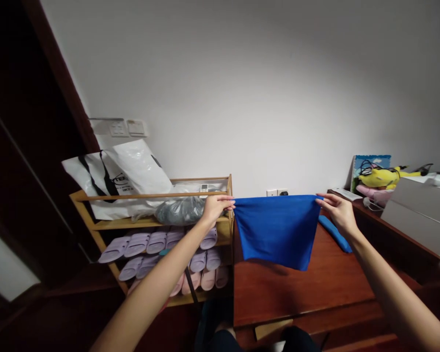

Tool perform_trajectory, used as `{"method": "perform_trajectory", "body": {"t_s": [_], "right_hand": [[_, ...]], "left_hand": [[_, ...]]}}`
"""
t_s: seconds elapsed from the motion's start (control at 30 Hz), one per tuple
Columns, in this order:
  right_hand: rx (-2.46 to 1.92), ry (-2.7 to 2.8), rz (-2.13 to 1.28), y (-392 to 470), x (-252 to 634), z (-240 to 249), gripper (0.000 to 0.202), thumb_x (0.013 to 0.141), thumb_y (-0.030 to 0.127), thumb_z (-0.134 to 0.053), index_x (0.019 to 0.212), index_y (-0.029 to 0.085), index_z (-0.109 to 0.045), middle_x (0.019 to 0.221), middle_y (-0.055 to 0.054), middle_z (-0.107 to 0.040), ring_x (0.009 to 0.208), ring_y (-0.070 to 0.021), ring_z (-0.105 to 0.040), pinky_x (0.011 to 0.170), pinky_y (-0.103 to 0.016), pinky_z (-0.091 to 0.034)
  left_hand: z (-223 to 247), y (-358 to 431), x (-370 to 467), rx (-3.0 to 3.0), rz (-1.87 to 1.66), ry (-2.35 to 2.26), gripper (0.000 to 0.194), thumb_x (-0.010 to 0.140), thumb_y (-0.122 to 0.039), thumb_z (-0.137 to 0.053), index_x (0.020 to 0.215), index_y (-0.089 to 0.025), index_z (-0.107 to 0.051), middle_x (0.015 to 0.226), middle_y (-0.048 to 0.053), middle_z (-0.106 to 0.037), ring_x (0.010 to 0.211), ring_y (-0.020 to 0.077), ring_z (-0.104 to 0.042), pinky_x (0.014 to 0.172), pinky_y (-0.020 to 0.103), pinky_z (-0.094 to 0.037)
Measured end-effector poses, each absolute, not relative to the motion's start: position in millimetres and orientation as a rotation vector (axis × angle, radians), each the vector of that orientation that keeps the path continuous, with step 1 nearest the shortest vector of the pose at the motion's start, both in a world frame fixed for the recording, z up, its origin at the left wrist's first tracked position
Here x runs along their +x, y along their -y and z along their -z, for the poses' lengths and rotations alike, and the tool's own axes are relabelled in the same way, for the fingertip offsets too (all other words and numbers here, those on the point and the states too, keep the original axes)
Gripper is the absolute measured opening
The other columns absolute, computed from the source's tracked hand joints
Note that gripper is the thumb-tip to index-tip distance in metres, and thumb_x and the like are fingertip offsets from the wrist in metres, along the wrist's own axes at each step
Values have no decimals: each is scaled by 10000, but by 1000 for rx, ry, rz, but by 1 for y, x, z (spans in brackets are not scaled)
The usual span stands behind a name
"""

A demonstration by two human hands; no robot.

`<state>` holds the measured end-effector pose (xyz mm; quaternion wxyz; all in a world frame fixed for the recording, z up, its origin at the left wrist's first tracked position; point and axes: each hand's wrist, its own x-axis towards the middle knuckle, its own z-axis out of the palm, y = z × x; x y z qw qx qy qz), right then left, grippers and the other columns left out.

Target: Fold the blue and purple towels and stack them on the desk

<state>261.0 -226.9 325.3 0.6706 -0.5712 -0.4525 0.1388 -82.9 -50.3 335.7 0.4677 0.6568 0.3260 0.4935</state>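
A blue cloth (278, 232) hangs stretched between my two hands above the wooden table (271, 298). My left hand (219, 208) pinches its upper left corner, and my right hand (338, 211) pinches the upper right corner. The top edge is pulled nearly straight, while the lower part hangs loose over the tabletop. Beside my right hand, a long blue item (334, 234) lies on the table; I cannot make out its kind.
Left of the table stands a wooden shoe rack (154, 196) with several slippers (137, 244), a white bag (117, 176) and a grey plastic bundle (183, 211). On the right are a yellow plush toy (379, 177) and white boxes (412, 215). A wall socket (272, 193) sits behind the cloth.
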Motion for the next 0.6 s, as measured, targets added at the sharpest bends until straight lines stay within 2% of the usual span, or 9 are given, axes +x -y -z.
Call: {"method": "perform_trajectory", "body": {"t_s": [0.13, 0.4, 0.6], "right_hand": [[-1349, 1047, -227, 227, 266, -316, 526, 622, 528, -713, 984, 149, -681, 841, -89, -727, 805, -232, -672, 660, -316, -534], [-1583, 1200, 185, 244, 270, -327, 316, 737, 467, -614, 867, 193, -704, 810, -58, -731, 772, -217, -679, 709, -313, -514], [-1698, 1272, 305, 269, 266, -329, 295, 780, 461, -559, 835, 203, -692, 727, -27, -714, 654, -175, -660, 608, -258, -484]], "left_hand": [[-333, 48, -78, 1853, -1284, -856, 158, 621, -282, -704, 702, -159, -645, 630, 19, -643, 611, 182, -618, 638, 318, -492], [-346, 50, -77, 2210, -1273, -744, 104, 693, -295, -618, 718, -202, -577, 822, 6, -583, 819, 175, -554, 789, 315, -447], [-348, 90, -95, 2193, -984, -638, 157, 809, -361, -533, 812, -207, -502, 685, -38, -552, 680, 136, -568, 663, 254, -461]]}}
